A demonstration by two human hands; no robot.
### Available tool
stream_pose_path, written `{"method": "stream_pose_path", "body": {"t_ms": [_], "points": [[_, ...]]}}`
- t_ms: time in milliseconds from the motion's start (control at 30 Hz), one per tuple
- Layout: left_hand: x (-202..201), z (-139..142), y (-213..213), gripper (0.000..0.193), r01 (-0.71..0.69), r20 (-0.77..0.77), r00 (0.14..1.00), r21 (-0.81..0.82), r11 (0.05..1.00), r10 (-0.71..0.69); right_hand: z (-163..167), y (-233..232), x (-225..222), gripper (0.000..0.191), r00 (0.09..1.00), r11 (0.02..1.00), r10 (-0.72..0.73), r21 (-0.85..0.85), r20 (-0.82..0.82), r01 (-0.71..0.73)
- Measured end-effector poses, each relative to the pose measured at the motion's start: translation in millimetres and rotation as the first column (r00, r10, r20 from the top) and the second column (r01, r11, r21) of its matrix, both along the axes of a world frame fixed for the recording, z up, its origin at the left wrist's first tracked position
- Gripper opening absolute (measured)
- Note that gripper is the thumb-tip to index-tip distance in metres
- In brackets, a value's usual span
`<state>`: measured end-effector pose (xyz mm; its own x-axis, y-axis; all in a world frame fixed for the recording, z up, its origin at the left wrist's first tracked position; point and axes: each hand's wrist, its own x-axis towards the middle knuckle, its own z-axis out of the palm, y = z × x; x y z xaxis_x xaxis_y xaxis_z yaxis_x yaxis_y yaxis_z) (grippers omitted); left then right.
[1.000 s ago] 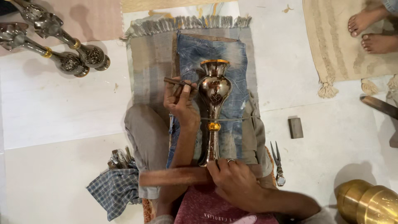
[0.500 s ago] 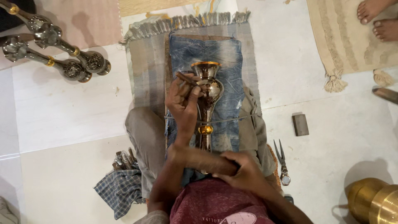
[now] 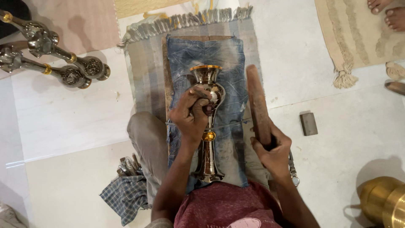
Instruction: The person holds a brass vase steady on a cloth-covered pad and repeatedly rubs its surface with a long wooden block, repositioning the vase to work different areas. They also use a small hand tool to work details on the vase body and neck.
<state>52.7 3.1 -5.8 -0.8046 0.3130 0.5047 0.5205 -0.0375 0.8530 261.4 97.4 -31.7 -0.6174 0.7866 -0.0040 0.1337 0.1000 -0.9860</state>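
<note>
A tall metal vase with a gold rim and a gold band lies lengthwise on a blue denim cloth over my lap. My left hand rests on the vase's belly and pinches a thin metal tool against it. To the right, my right hand grips the lower end of a long wooden stick, which points away from me beside the vase. The vase's foot sits near my red shirt.
A grey fringed mat lies under the denim. Several metal vases lie at the upper left. A checked cloth with small tools sits at my left knee. A small grey block, a brass vessel and another person's bare feet are on the right.
My right hand left the vase's base, took hold of the wooden stick and raised it at the right. My left hand stayed on the vase's belly with the thin tool.
</note>
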Motion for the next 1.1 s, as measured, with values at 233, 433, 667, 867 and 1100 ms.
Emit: {"method": "stream_pose_path", "body": {"t_ms": [233, 433, 667, 867, 1100], "points": [[6.2, -10.3, 1.2, 0.027, -0.143, -0.226, 0.967, -0.098, 0.985, 0.118, 45.9, 27.3, -26.1, 0.072, 0.993, 0.962, 0.109, 0.247, 0.041, -0.116], [3.1, -14.9, -0.6, 0.034, -0.109, -0.132, 0.987, -0.13, 0.986, 0.091, 99.0, 47.1, -39.5, 0.067, 0.955, 0.845, 0.296, 0.463, 0.012, -0.268], [-6.5, -14.3, -6.3, 0.046, -0.078, -0.242, 0.97, -0.224, 0.971, 0.022, 138.8, 78.0, -57.9, 0.052, 0.893, 0.374, 0.187, 0.811, 0.41, -0.451], [-21.8, -1.3, -12.1, 0.04, 0.103, -0.241, 0.952, -0.331, 0.938, -0.19, 127.3, 77.5, -66.7, 0.058, 0.902, 0.51, 0.238, 0.744, 0.361, -0.432], [-41.8, 14.7, -15.6, 0.038, 0.277, -0.241, 0.874, -0.466, 0.84, -0.422, 101.6, 70.8, -39.2, 0.065, 0.919, 0.652, 0.285, 0.648, 0.272, -0.394]]}}
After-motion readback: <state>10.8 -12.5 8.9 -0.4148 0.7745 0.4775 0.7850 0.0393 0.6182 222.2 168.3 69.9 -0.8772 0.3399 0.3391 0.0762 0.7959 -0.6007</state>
